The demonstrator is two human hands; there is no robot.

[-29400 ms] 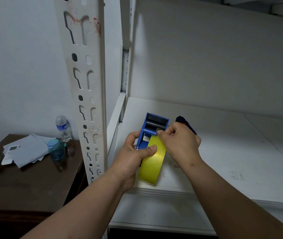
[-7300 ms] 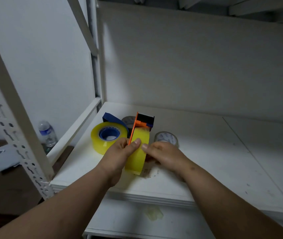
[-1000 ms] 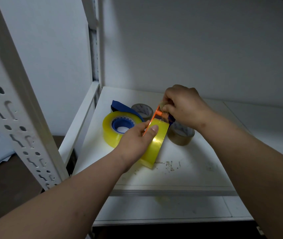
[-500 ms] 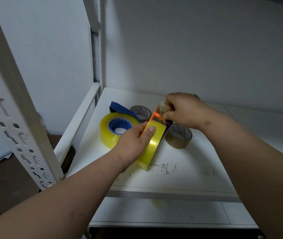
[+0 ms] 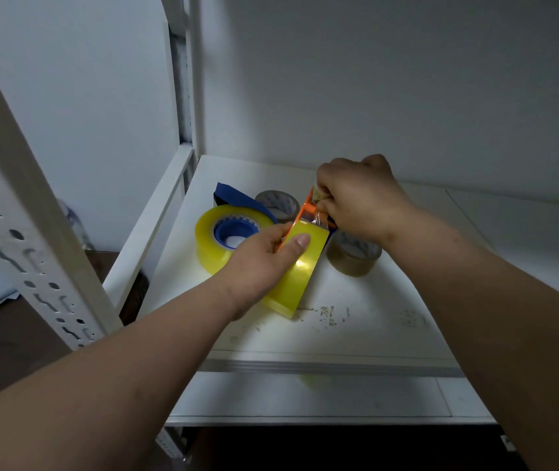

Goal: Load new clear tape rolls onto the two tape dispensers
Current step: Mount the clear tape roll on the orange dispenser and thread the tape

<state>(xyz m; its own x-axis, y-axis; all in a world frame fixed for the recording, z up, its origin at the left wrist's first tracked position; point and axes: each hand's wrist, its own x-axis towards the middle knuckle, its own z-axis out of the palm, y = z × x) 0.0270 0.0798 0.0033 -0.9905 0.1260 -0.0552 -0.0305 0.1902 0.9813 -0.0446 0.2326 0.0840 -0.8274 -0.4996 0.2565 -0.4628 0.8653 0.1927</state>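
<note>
My left hand (image 5: 264,256) grips a yellowish clear tape roll (image 5: 300,277) that sits on edge in the orange dispenser (image 5: 308,207), resting on the white shelf (image 5: 356,334). My right hand (image 5: 356,195) pinches the loose tape end at the dispenser's front, pulled over its top. To the left lies the blue dispenser (image 5: 234,195) on its side with a clear roll (image 5: 217,243) on its blue hub.
Two nearly empty tape cores stand on the shelf, one (image 5: 280,203) behind the dispensers and one (image 5: 353,256) to the right under my right wrist. A white perforated rack post (image 5: 16,212) rises at the left. The shelf's front edge (image 5: 322,365) is close.
My right hand has drawn the tape end slightly up over the orange dispenser's front. My left hand still holds the roll in place. The view shifted a little.
</note>
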